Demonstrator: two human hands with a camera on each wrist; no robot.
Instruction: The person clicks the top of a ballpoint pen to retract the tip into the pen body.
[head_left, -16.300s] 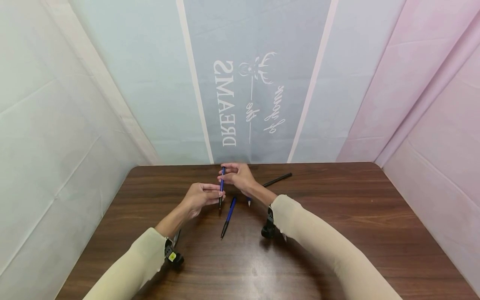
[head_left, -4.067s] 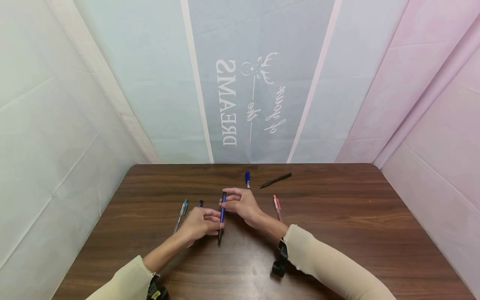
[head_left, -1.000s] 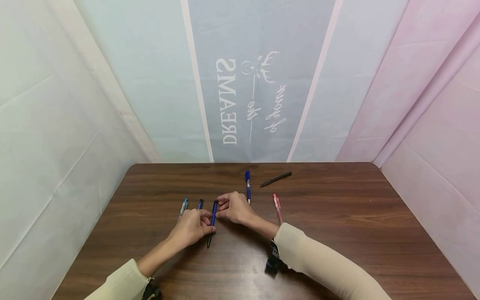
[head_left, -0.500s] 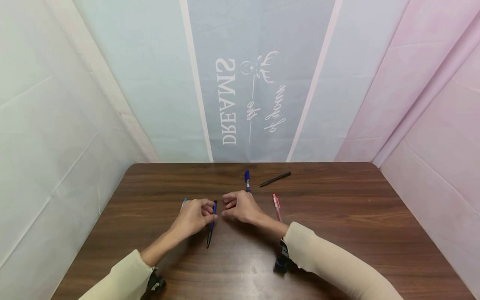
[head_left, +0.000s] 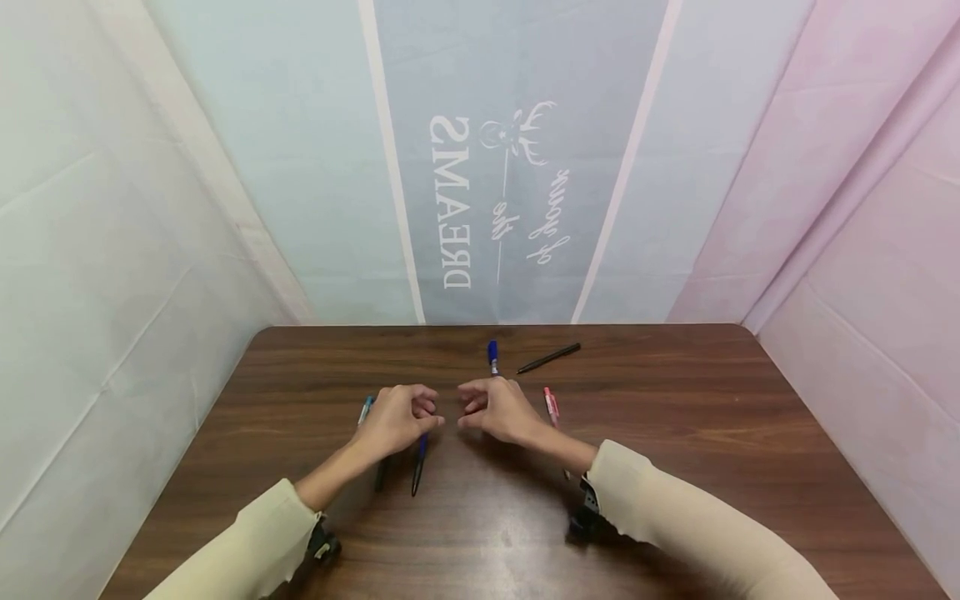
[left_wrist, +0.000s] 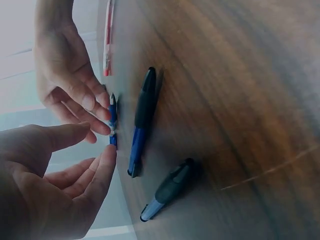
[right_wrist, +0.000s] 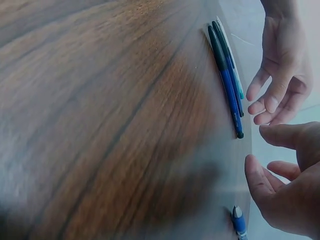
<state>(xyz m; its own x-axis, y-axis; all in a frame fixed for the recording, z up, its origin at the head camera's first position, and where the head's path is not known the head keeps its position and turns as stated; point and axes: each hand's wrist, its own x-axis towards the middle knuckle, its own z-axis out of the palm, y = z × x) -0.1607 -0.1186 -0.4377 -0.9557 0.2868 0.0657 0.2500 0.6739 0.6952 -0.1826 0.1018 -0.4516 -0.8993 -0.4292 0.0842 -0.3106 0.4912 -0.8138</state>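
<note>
The inner pen [left_wrist: 142, 122], blue and black, lies left of the tabletop's [head_left: 675, 417] middle, dark tip toward the near edge. The left hand [head_left: 396, 417] is above its far end, thumb and fingers loosely bent with a fairly wide gap, holding nothing. The right hand [head_left: 504, 410] faces it in the same wide, bare pose; no contact with a pen shows.

The likeliest mishap is a nudge: the round barrel could roll if a low fingertip or thumb catches it. It might then knock the outer pen [left_wrist: 169, 189], just to its left, or swing out of line with the teal pen [head_left: 365, 410] nearer the left edge. On the other side, the right hand sits close over the blue pen [head_left: 492, 353] by the far edge, and its forearm crosses the red pen [head_left: 552, 406], so a careless sweep could shift either. The black pen [head_left: 549, 358], slanting near the far edge, seems safest.

Count: 6 pens (2 blue-and-black, 1 teal, 1 blue, 1 red, 1 black), 2 hands, 1 tabletop.
</note>
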